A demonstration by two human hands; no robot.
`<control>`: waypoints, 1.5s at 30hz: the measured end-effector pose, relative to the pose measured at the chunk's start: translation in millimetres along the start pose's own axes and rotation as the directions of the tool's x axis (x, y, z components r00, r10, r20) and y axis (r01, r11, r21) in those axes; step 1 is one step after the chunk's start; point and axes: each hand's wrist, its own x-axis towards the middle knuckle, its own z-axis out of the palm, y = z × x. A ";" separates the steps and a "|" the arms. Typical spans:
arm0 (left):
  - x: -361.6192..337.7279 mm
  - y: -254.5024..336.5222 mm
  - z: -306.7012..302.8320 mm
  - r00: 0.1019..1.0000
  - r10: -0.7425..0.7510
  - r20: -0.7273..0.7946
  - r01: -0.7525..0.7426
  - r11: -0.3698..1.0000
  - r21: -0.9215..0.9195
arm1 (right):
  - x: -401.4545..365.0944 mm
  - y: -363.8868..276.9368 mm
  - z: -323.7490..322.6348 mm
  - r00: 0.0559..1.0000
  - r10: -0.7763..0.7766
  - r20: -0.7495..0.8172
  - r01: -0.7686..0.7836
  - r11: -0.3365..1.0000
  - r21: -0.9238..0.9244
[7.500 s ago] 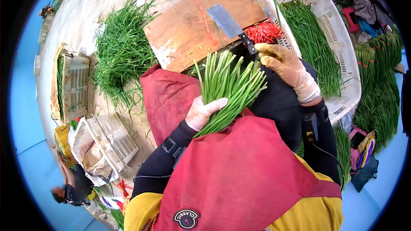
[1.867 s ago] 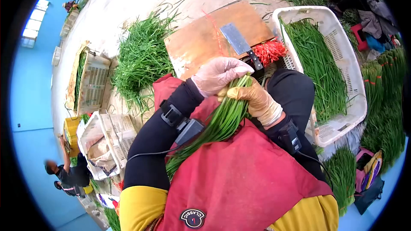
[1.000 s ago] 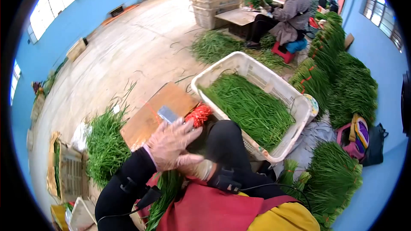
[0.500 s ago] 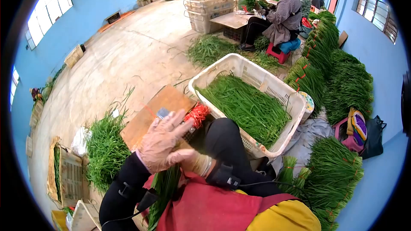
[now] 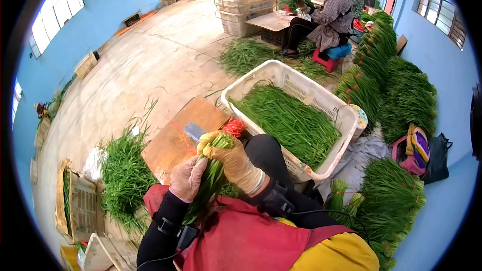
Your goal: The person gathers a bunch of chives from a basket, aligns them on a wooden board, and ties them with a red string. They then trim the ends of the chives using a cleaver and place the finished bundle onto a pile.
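Note:
A bunch of green chives (image 5: pixel 211 178) stands upright over my red apron (image 5: pixel 251 241). My right hand (image 5: pixel 232 160), in a yellowish glove, is wrapped around its upper part near the cut ends. My left hand (image 5: pixel 187 178), in a pale glove, grips the bunch lower down on its left side. Just beyond my hands lies a wooden cutting board (image 5: pixel 178 138) with a cleaver (image 5: pixel 195 131) on it and a clump of red ties (image 5: pixel 233 127) at its right edge.
A white crate (image 5: pixel 346 120) full of chives sits to the right of the board. Loose chives (image 5: pixel 123 175) lie to the left, tied bundles (image 5: pixel 396 200) pile at the right wall. Slatted crates (image 5: pixel 80 203) stand at far left. A seated person (image 5: pixel 326 15) works at the back.
My head tilted up from lap to room. My left hand, spread open above the bunch half a second ago, has dropped and closed on its side. My right hand moved up to the top.

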 end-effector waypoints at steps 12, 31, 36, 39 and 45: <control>2.9 16.9 -5.1 0.974 0.186 0.133 -0.225 0.874 0.431 | 5.9 -46.8 1.3 0.969 0.006 0.246 0.080 0.937 -0.340; -49.1 -26.1 -118.8 0.991 -0.129 -0.044 0.131 0.990 0.058 | 62.0 -136.0 -79.0 0.868 -0.461 -0.184 0.452 0.887 -0.089; -47.3 -32.4 -33.2 0.973 -0.018 0.231 -0.072 0.924 0.375 | 60.9 -130.8 -63.4 0.834 -0.501 -0.231 0.483 0.865 -0.136; -31.8 -25.8 -9.6 0.981 -0.144 0.127 0.044 0.812 0.582 | 56.3 -129.5 -53.0 0.836 -0.491 -0.246 0.470 0.871 -0.140; -32.6 -25.3 9.1 0.968 -0.165 0.188 0.163 0.986 0.024 | 52.3 -125.8 -45.4 0.812 -0.513 -0.280 0.493 0.858 -0.143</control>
